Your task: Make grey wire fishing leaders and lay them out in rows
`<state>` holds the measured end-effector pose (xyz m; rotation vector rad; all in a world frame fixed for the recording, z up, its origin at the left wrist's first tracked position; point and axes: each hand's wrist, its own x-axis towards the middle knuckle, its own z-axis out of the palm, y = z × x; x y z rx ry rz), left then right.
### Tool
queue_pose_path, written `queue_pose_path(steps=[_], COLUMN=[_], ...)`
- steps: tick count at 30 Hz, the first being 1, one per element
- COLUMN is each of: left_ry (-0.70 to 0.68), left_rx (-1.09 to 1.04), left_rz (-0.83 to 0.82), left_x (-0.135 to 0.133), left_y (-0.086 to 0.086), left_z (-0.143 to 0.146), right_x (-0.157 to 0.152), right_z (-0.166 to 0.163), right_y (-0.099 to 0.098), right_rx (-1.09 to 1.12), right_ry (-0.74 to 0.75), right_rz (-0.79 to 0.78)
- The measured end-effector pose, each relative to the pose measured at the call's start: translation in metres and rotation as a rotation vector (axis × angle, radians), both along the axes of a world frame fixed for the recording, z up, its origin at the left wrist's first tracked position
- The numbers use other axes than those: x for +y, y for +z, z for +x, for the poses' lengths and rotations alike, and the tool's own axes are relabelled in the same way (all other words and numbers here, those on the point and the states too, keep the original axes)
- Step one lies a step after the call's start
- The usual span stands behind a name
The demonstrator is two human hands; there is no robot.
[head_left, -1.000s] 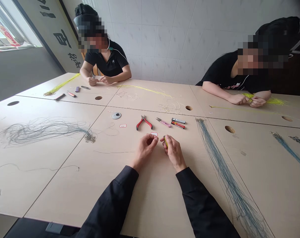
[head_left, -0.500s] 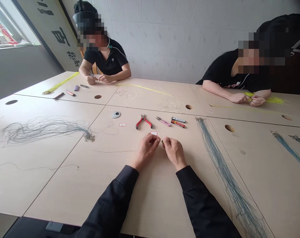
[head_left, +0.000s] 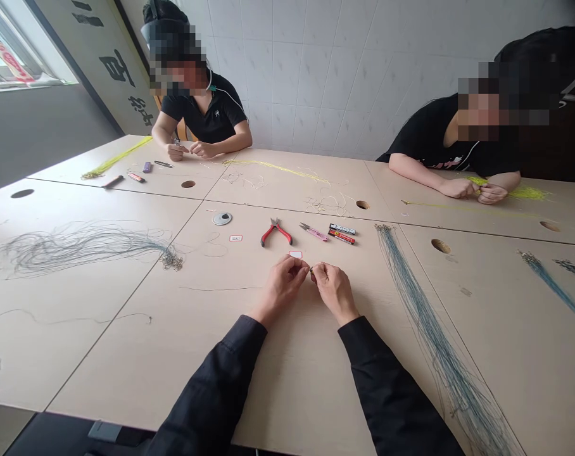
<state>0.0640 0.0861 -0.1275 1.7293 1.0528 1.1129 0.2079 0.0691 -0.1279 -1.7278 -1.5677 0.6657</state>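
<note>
My left hand (head_left: 285, 278) is closed in a pinch near the middle of the table. A thin dark cord (head_left: 216, 289) runs over the tabletop from the left and disappears behind this hand, seemingly held in it. Facing it, my right hand (head_left: 334, 285) pinches a small dark piece with a yellowish glint (head_left: 311, 271), too tiny to name. The fingertips of both hands almost meet at that piece. Just beyond them lie a small red-edged label (head_left: 295, 254), red-handled pliers (head_left: 277, 233), pink thread snips (head_left: 313, 232) and a red lighter-like stick (head_left: 341, 237).
A bundle of blue-grey cords (head_left: 418, 310) stretches along my right, another bundle (head_left: 88, 247) along my left. A round silver disc (head_left: 221, 218) lies beyond. Two co-workers sit opposite, handling yellow cords (head_left: 529, 191). The table has round holes (head_left: 440, 246) and panel seams.
My left fingertips have moved slightly right, closing the small gap to the piece in my right hand. The camera view has shifted a little; the tools lie as before.
</note>
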Motion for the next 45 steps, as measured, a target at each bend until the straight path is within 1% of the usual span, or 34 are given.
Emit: queue_pose_path(steps=[2,5,8,12,19,21,24,28,35,45], left_ry=[-0.001,0.040,0.059,0.054,0.045,0.036,0.036,0.029,0.011,0.002], left_rx=[-0.007,-0.032,-0.047,-0.047,-0.054,-0.042,-0.021,-0.024,-0.028,-0.009], left_rz=[0.007,-0.018,-0.034,-0.027,-0.022,-0.014,-0.002,-0.007,-0.019,-0.013], left_x=[0.000,0.001,0.002,0.004,0.005,0.005,0.005,0.004,0.002,0.002], left_y=[-0.002,-0.004,-0.006,-0.009,-0.014,-0.014,-0.013,-0.011,-0.005,-0.001], left_z=[0.001,0.002,0.003,0.003,0.002,0.001,-0.001,-0.001,-0.001,-0.001], right_x=[0.000,0.000,-0.001,-0.001,0.000,0.000,0.000,-0.001,-0.003,-0.002], right_z=[0.000,-0.002,-0.003,-0.003,-0.002,-0.002,-0.002,-0.002,-0.003,-0.003], right_y=[-0.001,-0.002,-0.002,-0.001,-0.004,-0.004,-0.002,0.000,0.003,0.002], right_rx=[0.034,0.115,0.179,0.209,0.265,0.244,0.146,0.082,0.048,0.023], right_ry=[-0.005,-0.037,-0.065,-0.082,-0.071,-0.059,-0.036,-0.018,-0.021,-0.015], right_rz=[0.024,0.062,0.057,0.059,0.046,0.051,0.063,0.034,-0.001,0.002])
